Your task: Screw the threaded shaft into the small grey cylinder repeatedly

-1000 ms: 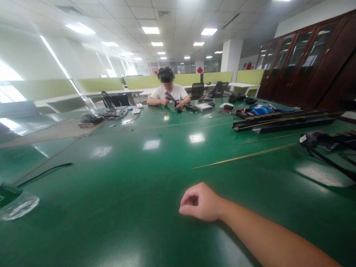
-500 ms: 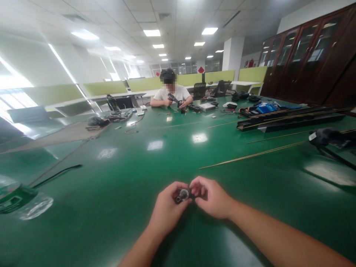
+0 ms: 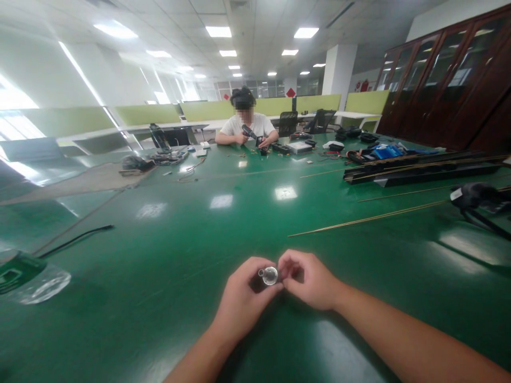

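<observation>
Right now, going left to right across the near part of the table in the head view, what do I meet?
Green-labelled clear bottle → left grip → small round-ended object → right grip → black strapped item at the right edge.

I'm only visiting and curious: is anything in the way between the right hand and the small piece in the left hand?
Nothing visible stands between them. The left hand holds the small piece, and the right hand is close beside it; whether they touch is hard to tell.
</observation>
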Action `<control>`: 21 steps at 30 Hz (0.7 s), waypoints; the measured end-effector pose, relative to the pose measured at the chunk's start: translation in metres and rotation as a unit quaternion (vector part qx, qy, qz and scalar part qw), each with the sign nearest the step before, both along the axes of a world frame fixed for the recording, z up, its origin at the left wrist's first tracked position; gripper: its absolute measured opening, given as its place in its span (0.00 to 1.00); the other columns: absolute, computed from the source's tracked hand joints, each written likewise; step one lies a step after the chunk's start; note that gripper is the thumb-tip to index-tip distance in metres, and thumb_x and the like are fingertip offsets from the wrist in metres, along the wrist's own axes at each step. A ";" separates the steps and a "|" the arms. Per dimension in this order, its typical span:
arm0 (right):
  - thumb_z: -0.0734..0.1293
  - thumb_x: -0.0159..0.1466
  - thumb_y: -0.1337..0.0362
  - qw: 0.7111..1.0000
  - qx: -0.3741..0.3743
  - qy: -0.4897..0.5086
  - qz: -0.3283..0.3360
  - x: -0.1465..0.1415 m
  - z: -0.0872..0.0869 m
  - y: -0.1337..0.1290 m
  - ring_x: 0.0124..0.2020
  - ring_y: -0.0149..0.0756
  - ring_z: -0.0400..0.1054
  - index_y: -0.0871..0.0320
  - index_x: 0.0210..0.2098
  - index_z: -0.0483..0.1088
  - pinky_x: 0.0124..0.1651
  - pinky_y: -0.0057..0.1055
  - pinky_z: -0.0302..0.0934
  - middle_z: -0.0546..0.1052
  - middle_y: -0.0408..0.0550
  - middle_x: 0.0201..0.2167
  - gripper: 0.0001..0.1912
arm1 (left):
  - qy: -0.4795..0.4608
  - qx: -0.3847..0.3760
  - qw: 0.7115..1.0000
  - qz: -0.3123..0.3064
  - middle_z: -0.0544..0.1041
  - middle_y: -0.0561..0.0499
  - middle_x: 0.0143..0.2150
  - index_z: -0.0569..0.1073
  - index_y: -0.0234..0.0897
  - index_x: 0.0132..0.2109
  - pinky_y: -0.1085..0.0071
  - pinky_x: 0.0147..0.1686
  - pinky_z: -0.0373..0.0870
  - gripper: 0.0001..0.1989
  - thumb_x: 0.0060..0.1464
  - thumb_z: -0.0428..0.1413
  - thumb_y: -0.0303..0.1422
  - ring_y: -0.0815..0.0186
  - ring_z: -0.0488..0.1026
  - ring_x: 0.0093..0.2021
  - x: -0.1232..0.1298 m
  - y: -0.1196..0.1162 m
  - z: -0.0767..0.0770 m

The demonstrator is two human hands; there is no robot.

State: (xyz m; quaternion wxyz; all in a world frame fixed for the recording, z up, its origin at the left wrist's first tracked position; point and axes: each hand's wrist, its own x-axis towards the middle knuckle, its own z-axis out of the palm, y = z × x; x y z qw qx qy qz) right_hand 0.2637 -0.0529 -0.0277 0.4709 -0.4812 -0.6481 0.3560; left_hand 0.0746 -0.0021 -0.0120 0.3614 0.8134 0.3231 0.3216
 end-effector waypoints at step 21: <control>0.65 0.56 0.78 1.000 -0.007 0.010 0.012 0.001 -0.004 0.000 0.29 0.30 0.68 0.59 0.41 0.70 0.36 0.27 0.64 0.75 0.43 0.30 0.14 | 0.005 0.001 1.000 0.025 0.79 0.54 0.42 0.76 0.43 0.43 0.71 0.44 0.70 0.10 0.52 0.63 0.30 0.65 0.75 0.43 -0.001 -0.005 0.003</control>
